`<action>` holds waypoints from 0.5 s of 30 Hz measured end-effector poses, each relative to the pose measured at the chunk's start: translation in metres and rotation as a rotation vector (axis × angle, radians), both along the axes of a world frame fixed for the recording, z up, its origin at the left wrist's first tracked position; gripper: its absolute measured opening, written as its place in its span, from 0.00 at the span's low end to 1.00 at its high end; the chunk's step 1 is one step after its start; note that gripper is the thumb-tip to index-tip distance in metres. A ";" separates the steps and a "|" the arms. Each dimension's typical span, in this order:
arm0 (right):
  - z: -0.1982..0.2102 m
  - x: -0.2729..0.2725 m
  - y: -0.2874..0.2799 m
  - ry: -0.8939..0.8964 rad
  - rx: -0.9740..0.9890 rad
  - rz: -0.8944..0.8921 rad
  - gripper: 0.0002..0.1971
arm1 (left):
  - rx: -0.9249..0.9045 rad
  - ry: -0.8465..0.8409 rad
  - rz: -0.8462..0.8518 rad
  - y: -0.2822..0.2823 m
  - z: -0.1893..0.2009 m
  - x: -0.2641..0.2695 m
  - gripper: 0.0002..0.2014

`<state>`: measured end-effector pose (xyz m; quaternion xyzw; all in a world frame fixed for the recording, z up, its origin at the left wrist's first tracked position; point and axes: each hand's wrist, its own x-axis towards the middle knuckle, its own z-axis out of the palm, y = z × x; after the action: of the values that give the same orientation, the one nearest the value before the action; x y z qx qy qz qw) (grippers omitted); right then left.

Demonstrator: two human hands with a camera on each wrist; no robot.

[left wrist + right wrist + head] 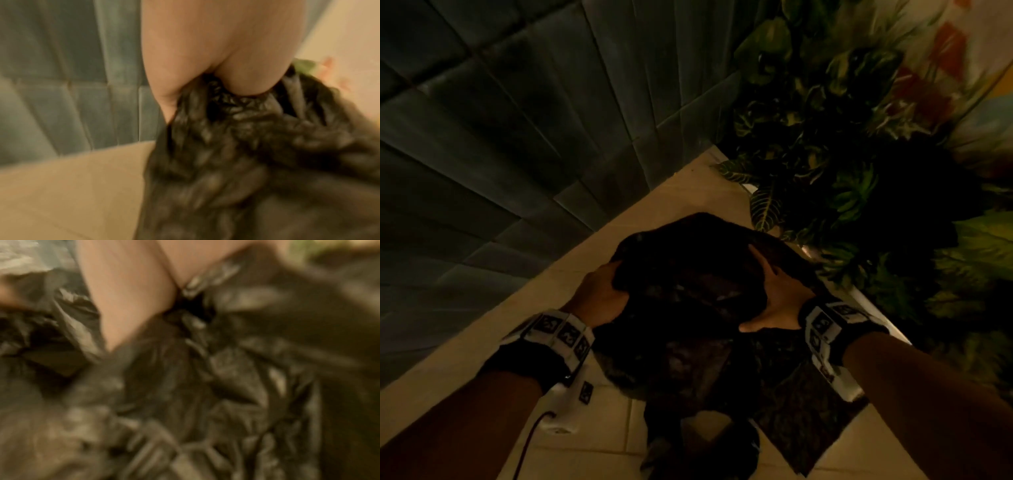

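A crumpled black plastic bag (pixel 688 274) hangs between my two hands over a beige floor. My left hand (pixel 602 294) grips the bag's left rim, fingers curled into the plastic. My right hand (pixel 774 294) holds the right rim, with its fingers running up along the bag and the thumb pointing left. In the left wrist view the bag (pixel 246 162) bunches up inside my left hand (pixel 205 56). The right wrist view is blurred; there the bag (pixel 226 386) gathers between thumb and palm of my right hand (pixel 127 296). The bag's inside is too dark to see.
The light is dim. A grey-green tiled wall (pixel 500 137) rises on the left above the beige tiled floor (pixel 671 192). Leafy plants (pixel 842 154) crowd the right side, with a patterned cloth (pixel 945 51) behind them. A dark speckled slab (pixel 801 411) lies below the bag.
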<state>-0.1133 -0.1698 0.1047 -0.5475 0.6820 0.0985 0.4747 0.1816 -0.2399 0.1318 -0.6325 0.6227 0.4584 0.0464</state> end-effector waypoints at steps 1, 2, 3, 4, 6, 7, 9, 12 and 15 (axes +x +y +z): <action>-0.014 0.002 -0.002 -0.023 -0.011 -0.046 0.71 | 0.002 0.010 0.031 -0.001 -0.013 0.002 0.21; -0.028 0.002 -0.004 -0.051 -0.031 -0.101 0.68 | -0.001 0.053 0.090 -0.003 -0.023 0.002 0.22; -0.039 0.003 -0.007 -0.061 -0.037 -0.150 0.63 | -0.010 0.114 0.157 -0.005 -0.030 0.003 0.23; -0.049 0.004 -0.010 -0.047 -0.038 -0.172 0.57 | -0.025 0.160 0.207 -0.006 -0.036 0.005 0.23; -0.060 0.010 -0.016 0.049 0.004 -0.155 0.43 | 0.034 0.179 0.221 -0.007 -0.039 0.007 0.30; -0.063 0.012 -0.018 0.105 0.052 -0.141 0.40 | 0.137 0.162 0.190 -0.005 -0.039 0.008 0.37; -0.069 0.016 -0.018 0.130 0.110 -0.112 0.46 | 0.372 0.067 0.012 0.002 -0.039 0.006 0.50; -0.068 0.019 -0.016 0.064 0.056 -0.127 0.46 | 0.258 -0.270 -0.301 0.016 -0.058 0.002 0.52; -0.067 0.024 -0.008 0.021 -0.089 -0.186 0.28 | -0.018 -0.433 -0.263 0.019 -0.075 -0.005 0.28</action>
<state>-0.0895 -0.1779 0.0373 -0.5013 0.7386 0.0296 0.4499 0.1762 -0.2212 0.0563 -0.6297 0.6792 0.2970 0.2323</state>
